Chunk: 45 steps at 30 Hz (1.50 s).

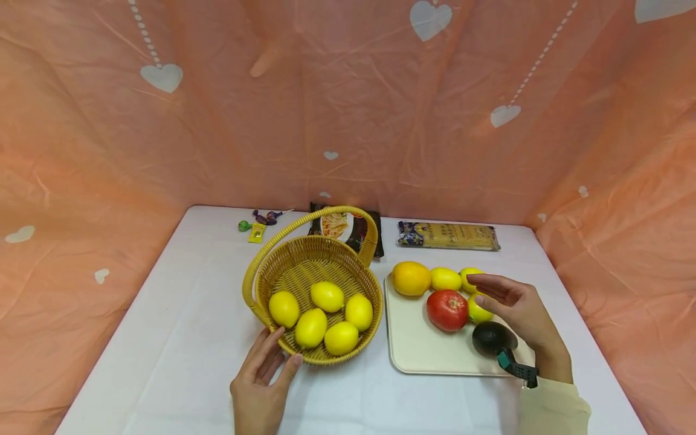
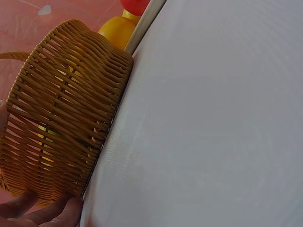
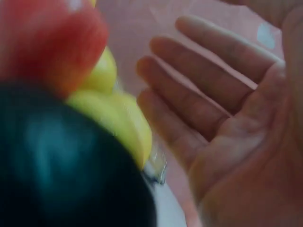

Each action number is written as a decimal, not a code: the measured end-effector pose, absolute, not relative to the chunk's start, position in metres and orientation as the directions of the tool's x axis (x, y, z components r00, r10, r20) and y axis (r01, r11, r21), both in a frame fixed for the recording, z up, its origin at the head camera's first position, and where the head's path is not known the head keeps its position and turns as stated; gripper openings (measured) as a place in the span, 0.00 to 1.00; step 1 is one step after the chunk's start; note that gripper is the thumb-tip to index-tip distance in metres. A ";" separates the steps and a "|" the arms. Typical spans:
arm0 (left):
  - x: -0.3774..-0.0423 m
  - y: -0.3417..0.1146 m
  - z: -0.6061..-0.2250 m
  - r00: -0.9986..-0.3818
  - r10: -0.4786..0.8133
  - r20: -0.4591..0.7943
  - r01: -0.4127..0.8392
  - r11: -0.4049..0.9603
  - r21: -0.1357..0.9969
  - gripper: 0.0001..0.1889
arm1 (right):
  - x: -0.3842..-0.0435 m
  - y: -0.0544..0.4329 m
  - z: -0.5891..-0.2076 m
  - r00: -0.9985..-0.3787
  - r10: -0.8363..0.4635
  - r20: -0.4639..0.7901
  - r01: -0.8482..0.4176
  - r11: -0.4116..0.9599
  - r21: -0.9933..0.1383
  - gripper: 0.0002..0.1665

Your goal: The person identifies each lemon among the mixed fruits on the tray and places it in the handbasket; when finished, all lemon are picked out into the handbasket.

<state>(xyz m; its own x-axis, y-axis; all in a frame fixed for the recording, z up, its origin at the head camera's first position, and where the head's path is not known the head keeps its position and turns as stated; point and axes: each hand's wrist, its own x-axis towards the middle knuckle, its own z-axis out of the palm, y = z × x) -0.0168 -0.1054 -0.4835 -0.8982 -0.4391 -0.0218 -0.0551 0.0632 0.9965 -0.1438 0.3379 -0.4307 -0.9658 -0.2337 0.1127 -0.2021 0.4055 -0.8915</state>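
My left hand (image 1: 261, 377) touches the near left side of a wicker basket (image 1: 375, 272), its fingertips (image 2: 52, 213) against the outer wall. Inside the basket lie several yellow lemons (image 1: 327, 296). On the right, my right hand (image 1: 519, 308) hovers with straight fingers over the right part of a cream tray (image 1: 418, 356), holding nothing. The tray carries an orange (image 1: 411, 278), lemons (image 1: 446, 279), a red round fruit (image 1: 447, 310) and a dark avocado-like fruit (image 1: 493, 338). In the right wrist view the palm faces the lemons (image 3: 116, 113).
Behind the basket lies a dark food packet (image 1: 348, 226), partly hidden by the tall basket handle (image 1: 304, 220). A noodle packet (image 1: 448, 235) lies behind the tray. Small wrapped candies (image 1: 257, 232) sit at the back left. Orange curtains (image 1: 348, 109) surround the white table (image 1: 163, 338).
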 end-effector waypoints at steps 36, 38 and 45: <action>-0.018 -0.107 -0.486 -0.907 -0.420 -0.015 -0.042 0.055 0.998 0.28 | -0.101 0.362 -0.453 -0.995 0.096 0.020 0.041 0.590 -0.806 0.34; -0.018 -0.108 -0.486 -0.907 -0.420 -0.017 -0.045 0.055 0.997 0.28 | -0.101 0.356 -0.448 -0.995 0.059 0.080 -0.033 0.564 -0.825 0.31; -0.017 -0.107 -0.486 -0.905 -0.425 -0.010 -0.037 0.055 0.998 0.28 | -0.100 0.320 -0.431 -0.981 -0.114 0.159 -0.193 0.443 -0.876 0.26</action>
<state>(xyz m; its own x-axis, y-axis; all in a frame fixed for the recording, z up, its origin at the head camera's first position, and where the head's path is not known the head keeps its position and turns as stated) -0.0171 -0.1073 -0.4859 -0.9051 -0.4250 -0.0100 -0.0369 0.0552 0.9978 -0.1001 0.3204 -0.4313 -0.9807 -0.1140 0.1589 -0.1933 0.4427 -0.8756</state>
